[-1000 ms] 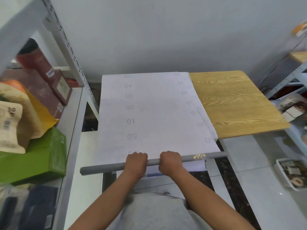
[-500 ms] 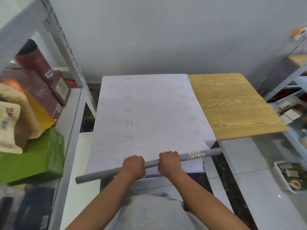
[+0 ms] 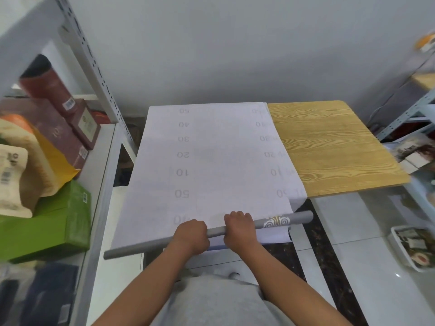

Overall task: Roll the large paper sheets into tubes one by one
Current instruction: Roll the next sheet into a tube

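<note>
Gripping a grey roll (image 3: 153,243) at the tabletop's (image 3: 334,147) near edge, left hand (image 3: 191,236) and right hand (image 3: 239,228) side by side, fingers curled round it mid-length, likely for even winding; sheet (image 3: 207,156) flat, reaching the far edge.

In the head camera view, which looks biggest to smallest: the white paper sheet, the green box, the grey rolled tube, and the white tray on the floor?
1. White paper sheet
2. Green box, though it sits nearer the camera, which flatters it
3. Grey rolled tube, long but thin
4. White tray, partly cut off at the edge, so unsure
</note>
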